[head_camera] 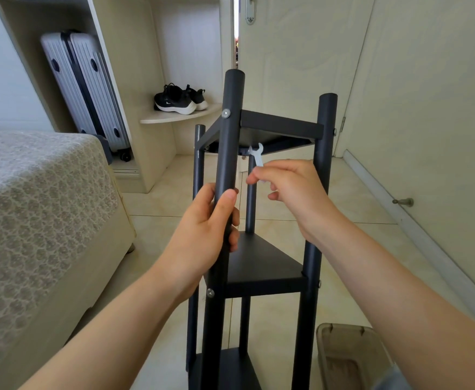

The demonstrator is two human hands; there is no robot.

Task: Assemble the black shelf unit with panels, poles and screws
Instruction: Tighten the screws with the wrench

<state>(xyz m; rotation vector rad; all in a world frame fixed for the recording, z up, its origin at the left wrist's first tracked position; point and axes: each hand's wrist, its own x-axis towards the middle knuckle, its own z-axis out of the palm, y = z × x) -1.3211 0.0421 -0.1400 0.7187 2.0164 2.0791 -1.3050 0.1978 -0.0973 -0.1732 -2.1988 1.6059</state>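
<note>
Here, pole [229, 136] within left hand [202, 232].

One wide-angle camera sits on the person's head and looks forward and down, very near the black shelf unit [261, 260], with the left hand [202, 229] and right hand [292, 190] reaching in from below. It faces a cream door [292, 66] and an open wardrobe [135, 66].

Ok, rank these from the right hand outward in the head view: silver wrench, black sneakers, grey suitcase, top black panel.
1. Small silver wrench: pinched in the right hand.
2. Top black shelf panel: just above.
3. Black sneakers: farther, up-left.
4. Grey ribbed suitcase: far left.
</note>
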